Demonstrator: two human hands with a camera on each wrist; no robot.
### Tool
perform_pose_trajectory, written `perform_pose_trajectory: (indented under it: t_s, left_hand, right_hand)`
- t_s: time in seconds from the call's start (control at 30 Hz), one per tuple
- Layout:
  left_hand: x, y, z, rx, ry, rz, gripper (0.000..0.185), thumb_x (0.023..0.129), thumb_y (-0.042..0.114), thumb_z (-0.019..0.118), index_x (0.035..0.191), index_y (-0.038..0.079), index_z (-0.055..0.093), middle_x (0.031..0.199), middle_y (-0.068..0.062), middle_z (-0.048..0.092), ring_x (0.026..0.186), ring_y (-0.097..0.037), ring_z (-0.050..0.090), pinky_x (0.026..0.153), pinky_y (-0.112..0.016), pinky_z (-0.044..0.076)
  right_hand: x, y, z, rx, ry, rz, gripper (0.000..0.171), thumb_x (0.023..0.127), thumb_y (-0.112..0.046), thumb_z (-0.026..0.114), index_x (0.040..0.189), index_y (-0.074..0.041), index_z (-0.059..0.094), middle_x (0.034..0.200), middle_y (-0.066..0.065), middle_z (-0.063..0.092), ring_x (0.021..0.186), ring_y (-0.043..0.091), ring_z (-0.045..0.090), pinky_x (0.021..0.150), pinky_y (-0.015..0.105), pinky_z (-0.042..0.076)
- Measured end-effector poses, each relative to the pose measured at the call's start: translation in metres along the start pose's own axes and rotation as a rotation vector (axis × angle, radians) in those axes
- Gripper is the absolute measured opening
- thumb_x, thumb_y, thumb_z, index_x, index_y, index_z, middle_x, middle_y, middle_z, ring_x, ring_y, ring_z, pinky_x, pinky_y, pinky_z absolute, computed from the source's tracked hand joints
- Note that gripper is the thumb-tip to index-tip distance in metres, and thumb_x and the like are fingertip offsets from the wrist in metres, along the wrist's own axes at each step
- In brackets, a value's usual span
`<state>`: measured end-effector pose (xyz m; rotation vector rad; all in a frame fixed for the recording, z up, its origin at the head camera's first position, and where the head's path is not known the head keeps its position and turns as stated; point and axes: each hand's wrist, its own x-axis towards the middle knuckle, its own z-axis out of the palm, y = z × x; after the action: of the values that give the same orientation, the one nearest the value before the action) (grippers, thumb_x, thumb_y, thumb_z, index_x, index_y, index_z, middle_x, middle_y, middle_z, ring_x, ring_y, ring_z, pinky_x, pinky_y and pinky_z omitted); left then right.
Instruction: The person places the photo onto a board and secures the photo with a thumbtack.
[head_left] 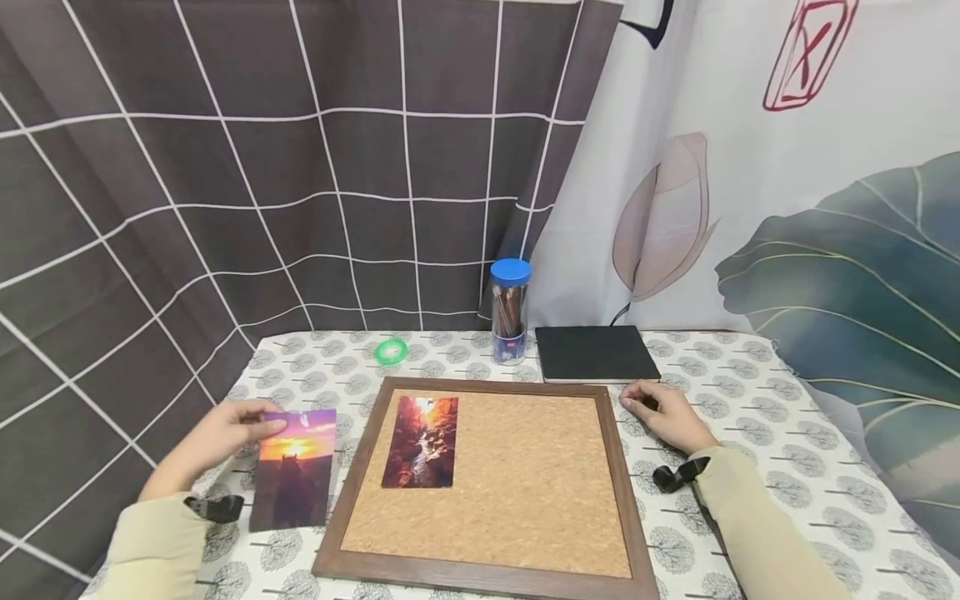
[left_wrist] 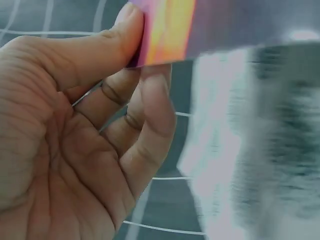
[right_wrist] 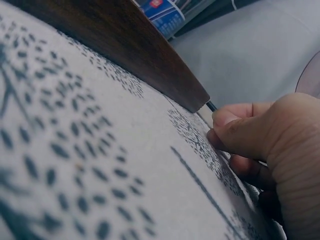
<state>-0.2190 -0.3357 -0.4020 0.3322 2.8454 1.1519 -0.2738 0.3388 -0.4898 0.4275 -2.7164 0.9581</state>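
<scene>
My left hand (head_left: 232,429) pinches the top left of a sunset photo print (head_left: 295,467) between thumb and fingertips. In the left wrist view the thumb (left_wrist: 112,47) lies over the print's purple edge. The print overlaps the table left of a wood-framed cork board (head_left: 532,475). A second print, of a stream among red trees (head_left: 422,442), lies flat on the cork at its upper left. My right hand (head_left: 667,415) rests by the board's upper right corner, fingers loosely curled. In the right wrist view its fingertips (right_wrist: 222,120) are close to the frame's corner, with nothing seen between them.
Behind the board stand a clear jar with a blue lid (head_left: 510,312) holding thin sticks and a black notebook (head_left: 596,353). A green tape roll (head_left: 391,351) lies at the back left. A tree-patterned cloth (head_left: 780,467) covers the table; curtains (head_left: 360,158) hang behind.
</scene>
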Motion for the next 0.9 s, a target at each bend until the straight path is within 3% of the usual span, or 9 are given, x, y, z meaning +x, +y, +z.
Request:
perform_pose_trajectory:
  t_s: [0.17,0.33,0.47,0.63,0.77,0.9]
  left_hand:
    - [0.015,0.032,-0.017,-0.019,0.014,0.028,0.032,0.09,0.025,0.068,0.113,0.003,0.067,0.085,-0.006,0.072,0.069,-0.008,0.064,0.065,-0.03,0.055]
    - [0.043,0.067,-0.001,-0.061,-0.008,0.117,0.033,0.088,0.022,0.07,0.114,0.002,0.066,0.092,-0.014,0.073,0.071,-0.01,0.068,0.067,-0.031,0.057]
    - [0.064,0.093,0.027,-0.103,-0.07,0.154,0.034,0.087,0.025,0.071,0.114,0.006,0.065,0.096,-0.014,0.072,0.074,-0.014,0.069,0.071,-0.037,0.058]
    - [0.085,0.131,0.074,-0.123,-0.149,0.216,0.037,0.084,0.028,0.073,0.116,0.01,0.066,0.1,-0.009,0.072,0.079,-0.016,0.069,0.076,-0.041,0.058]
    - [0.094,0.165,0.113,-0.107,-0.206,0.259,0.035,0.085,0.028,0.073,0.116,0.014,0.066,0.097,-0.003,0.071,0.08,-0.017,0.069,0.077,-0.035,0.057]
    - [0.102,0.193,0.145,-0.177,-0.238,0.266,0.031,0.086,0.022,0.072,0.115,0.014,0.067,0.09,-0.005,0.071,0.075,-0.029,0.071,0.074,-0.039,0.059]
  right_hand:
    - [-0.001,-0.002,0.001,0.008,0.009,0.022,0.011,0.093,-0.036,0.062,0.098,-0.028,0.066,0.092,-0.007,0.067,0.073,0.009,0.053,0.065,0.023,0.042]
    - [-0.001,-0.001,0.003,0.007,-0.002,0.023,0.012,0.094,-0.037,0.061,0.099,-0.028,0.066,0.092,-0.007,0.068,0.073,0.008,0.053,0.064,0.023,0.042]
    - [0.0,-0.001,0.005,0.02,-0.006,0.017,0.011,0.093,-0.036,0.062,0.1,-0.028,0.066,0.092,-0.007,0.068,0.074,0.009,0.053,0.064,0.023,0.043]
    - [0.0,-0.001,0.006,0.016,-0.013,0.013,0.011,0.094,-0.037,0.061,0.1,-0.029,0.066,0.092,-0.008,0.067,0.074,0.009,0.053,0.064,0.023,0.043]
    - [0.0,-0.001,0.005,0.016,-0.005,0.003,0.009,0.094,-0.036,0.062,0.099,-0.029,0.066,0.091,-0.009,0.067,0.074,0.008,0.054,0.065,0.023,0.043]
    - [0.001,-0.002,0.002,0.013,0.013,0.004,0.008,0.093,-0.036,0.062,0.096,-0.03,0.066,0.089,-0.01,0.067,0.074,0.01,0.055,0.066,0.023,0.043]
